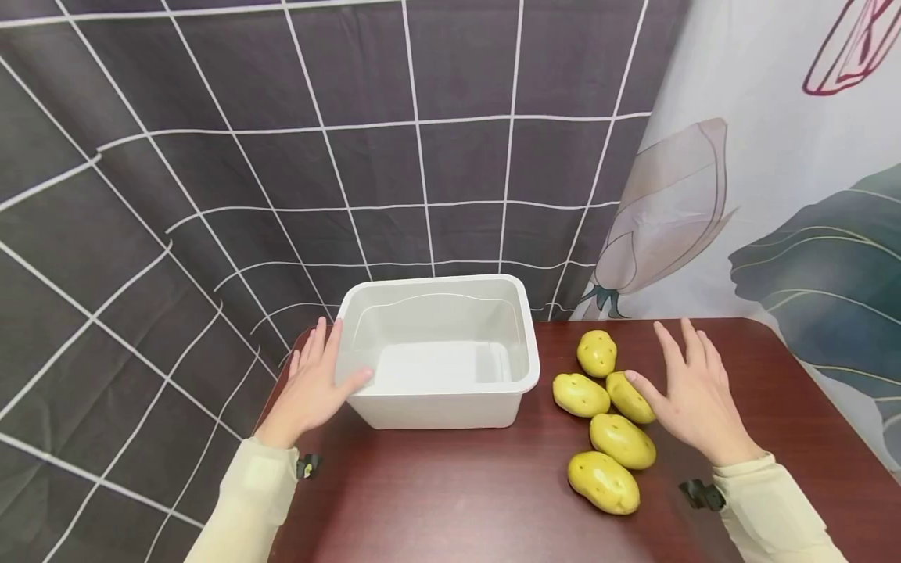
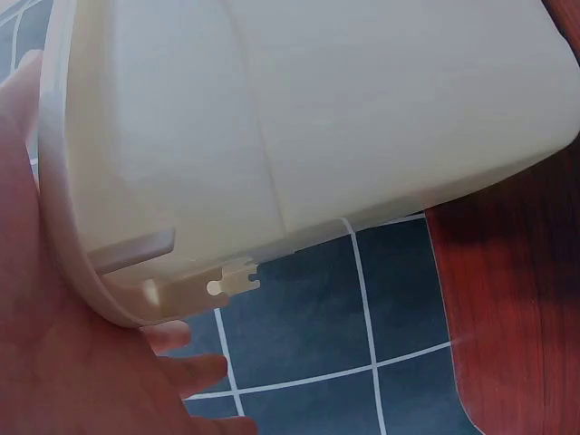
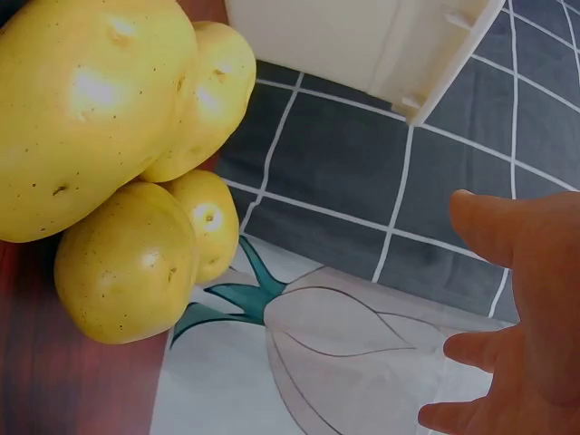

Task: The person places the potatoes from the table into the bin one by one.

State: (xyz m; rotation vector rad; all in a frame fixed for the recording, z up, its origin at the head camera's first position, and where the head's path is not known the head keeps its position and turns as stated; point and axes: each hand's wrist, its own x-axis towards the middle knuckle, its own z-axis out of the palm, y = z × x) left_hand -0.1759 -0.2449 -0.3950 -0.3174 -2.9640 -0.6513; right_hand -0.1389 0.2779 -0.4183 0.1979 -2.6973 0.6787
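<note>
A white plastic bin (image 1: 438,410) stands upright on the table, its inside bare. My left hand (image 1: 310,399) is at the bin's left side, fingers straight and thumb overlapping the front left corner of the rim. In the left wrist view that hand (image 2: 72,362) lies along the bin's rim (image 2: 56,181), with fingertips past its edge. Several yellow potatoes (image 1: 622,442) lie in a loose cluster right of the bin. Over the table just right of them, my right hand (image 1: 697,399) is spread and holds nothing. Its thumb overlaps one potato (image 1: 626,397) in the head view.
The dark red wooden table (image 1: 450,493) ends just behind the bin. A dark grey curtain (image 1: 464,164) with white grid lines hangs at the back and left. On the right hangs a pale curtain (image 1: 760,234) with leaf and flower prints.
</note>
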